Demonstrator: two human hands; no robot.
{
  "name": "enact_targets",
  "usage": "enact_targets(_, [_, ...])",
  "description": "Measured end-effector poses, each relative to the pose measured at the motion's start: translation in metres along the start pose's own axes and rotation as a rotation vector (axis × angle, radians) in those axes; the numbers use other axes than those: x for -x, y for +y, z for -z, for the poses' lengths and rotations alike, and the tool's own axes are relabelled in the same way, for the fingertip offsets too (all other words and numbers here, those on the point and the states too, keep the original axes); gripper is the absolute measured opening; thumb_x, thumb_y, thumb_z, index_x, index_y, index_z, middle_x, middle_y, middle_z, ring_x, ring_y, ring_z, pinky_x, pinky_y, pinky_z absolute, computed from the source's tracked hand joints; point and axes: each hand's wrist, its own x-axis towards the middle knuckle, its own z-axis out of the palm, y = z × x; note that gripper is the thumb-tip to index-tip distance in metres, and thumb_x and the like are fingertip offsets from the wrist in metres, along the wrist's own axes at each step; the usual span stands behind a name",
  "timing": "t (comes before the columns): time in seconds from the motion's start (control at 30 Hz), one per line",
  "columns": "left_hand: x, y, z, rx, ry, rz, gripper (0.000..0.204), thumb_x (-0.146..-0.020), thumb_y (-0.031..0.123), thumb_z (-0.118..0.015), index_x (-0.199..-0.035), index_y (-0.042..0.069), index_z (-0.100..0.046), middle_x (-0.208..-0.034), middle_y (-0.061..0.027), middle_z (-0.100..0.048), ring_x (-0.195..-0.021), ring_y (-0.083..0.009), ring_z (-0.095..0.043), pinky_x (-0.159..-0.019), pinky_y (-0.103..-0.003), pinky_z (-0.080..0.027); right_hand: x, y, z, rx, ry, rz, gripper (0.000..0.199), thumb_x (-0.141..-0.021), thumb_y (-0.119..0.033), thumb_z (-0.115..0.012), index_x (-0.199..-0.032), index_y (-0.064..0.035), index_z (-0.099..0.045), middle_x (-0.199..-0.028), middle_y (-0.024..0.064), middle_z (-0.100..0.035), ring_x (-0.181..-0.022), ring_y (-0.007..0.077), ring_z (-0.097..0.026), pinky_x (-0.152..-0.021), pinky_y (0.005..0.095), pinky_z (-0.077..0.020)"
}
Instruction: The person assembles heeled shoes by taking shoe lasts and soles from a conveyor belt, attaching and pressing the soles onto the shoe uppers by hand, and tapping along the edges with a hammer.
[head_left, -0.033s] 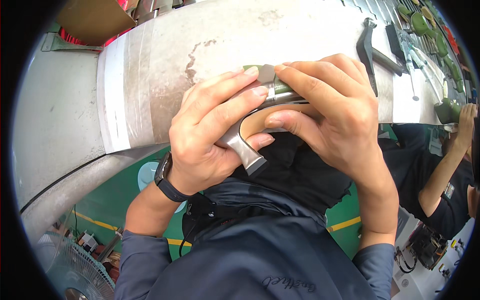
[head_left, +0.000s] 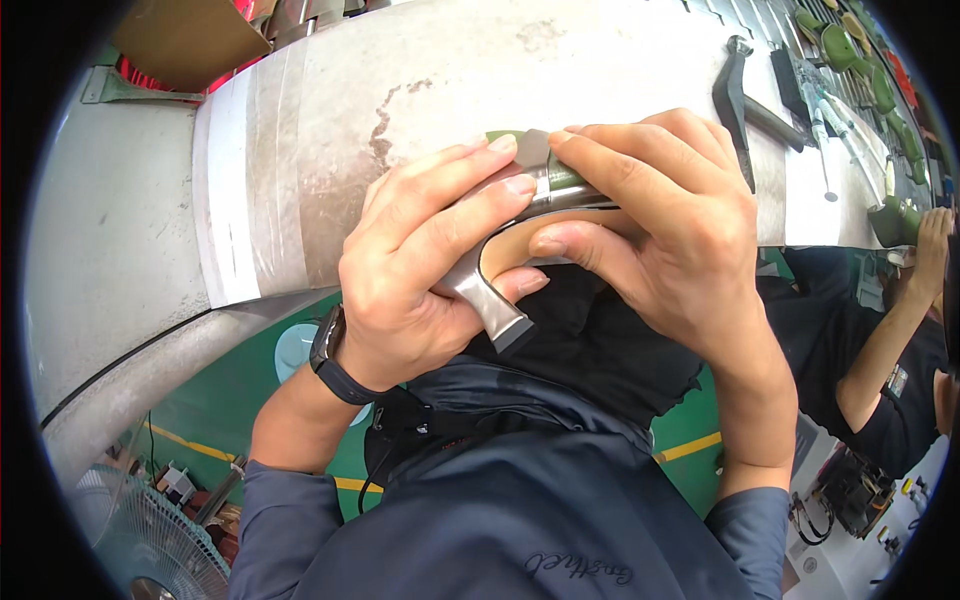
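Note:
Both my hands hold a high-heeled shoe at the near edge of the worktable. Its silver-grey heel (head_left: 488, 302), with a black tip, points down toward me, and the tan sole (head_left: 510, 245) curves up from it. Bits of green upper (head_left: 566, 177) and a shiny metallic band show between my fingers. My left hand (head_left: 410, 250) is closed around the heel end, fingertips pressing on top. With its thumb under the arch and its fingers over the green part, my right hand (head_left: 675, 205) grips the other end. My palms and fingers hide much of the shoe.
The pale worktable (head_left: 480, 65) carries brown stains. A black-handled tool (head_left: 735, 100) lies at its right, beside other hand tools. Farther right, green shoes (head_left: 880, 85) sit on a rack, and another person's hand (head_left: 935, 240) touches a green shoe (head_left: 893, 222). A fan (head_left: 150, 530) stands lower left.

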Motion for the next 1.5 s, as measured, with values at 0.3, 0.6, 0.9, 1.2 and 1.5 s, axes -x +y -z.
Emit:
enact_targets(0.3, [0.006, 0.000, -0.007, 0.011, 0.030, -0.027, 0.053, -0.089, 0.033, -0.085, -0.127, 0.001, -0.068, -0.133, -0.0237, -0.068, -0.122, -0.0406, -0.067, -0.104, -0.049, -0.054, -0.008, -0.005, 0.013, -0.072, -0.135, -0.137, 0.048, -0.067, -0.017, -0.093, -0.110, -0.0010, -0.080, -0.109, 0.0117, -0.078, -0.092, 0.0265, -0.069, -0.084, 0.0368, -0.0545])
enact_targets(0.6, [0.012, 0.006, -0.021, -0.021, 0.126, 0.030, 0.049, -0.081, 0.031, -0.085, -0.125, 0.012, -0.075, -0.131, -0.0148, -0.072, -0.116, -0.0354, -0.069, -0.094, -0.044, -0.050, -0.025, -0.013, 0.022, -0.102, -0.287, -0.266, 0.045, -0.065, -0.014, -0.093, -0.104, 0.0028, -0.077, -0.105, 0.0154, -0.077, -0.095, 0.0298, -0.071, -0.084, 0.0376, -0.0561])
enact_targets(0.9, [-0.001, 0.027, -0.026, -0.195, -0.115, 0.116, 0.091, -0.073, 0.050, -0.090, -0.143, 0.001, -0.060, -0.154, -0.0258, -0.052, -0.138, -0.0423, -0.053, -0.113, -0.057, -0.038, -0.008, 0.029, 0.020, 0.262, -0.089, 0.019, 0.069, -0.066, -0.042, -0.091, -0.123, -0.0064, -0.075, -0.143, 0.0114, -0.066, -0.137, 0.0335, -0.056, -0.110, 0.0454, -0.0482])
enact_targets(1.2, [-0.055, -0.002, -0.018, 0.167, -0.170, 0.236, 0.046, -0.080, 0.022, -0.090, -0.111, 0.004, -0.060, -0.147, -0.0192, -0.061, -0.099, -0.0207, -0.065, -0.089, -0.035, -0.053, -0.001, 0.067, 0.025, 0.078, -0.047, 0.102, 0.071, -0.069, -0.045, -0.088, -0.131, -0.0115, -0.075, -0.143, 0.0111, -0.066, -0.138, 0.0336, -0.056, -0.111, 0.0470, -0.0484])
enact_targets(1.5, [-0.056, 0.005, -0.038, 0.281, -0.112, 0.349, 0.036, -0.083, 0.015, -0.083, -0.106, 0.002, -0.059, -0.129, -0.0228, -0.067, -0.102, -0.0341, -0.067, -0.088, -0.039, -0.053, -0.025, 0.049, 0.056, 0.049, -0.330, -0.146, 0.052, -0.077, -0.025, -0.090, -0.124, -0.0081, -0.076, -0.134, 0.0131, -0.070, -0.132, 0.0336, -0.060, -0.109, 0.0414, -0.0492])
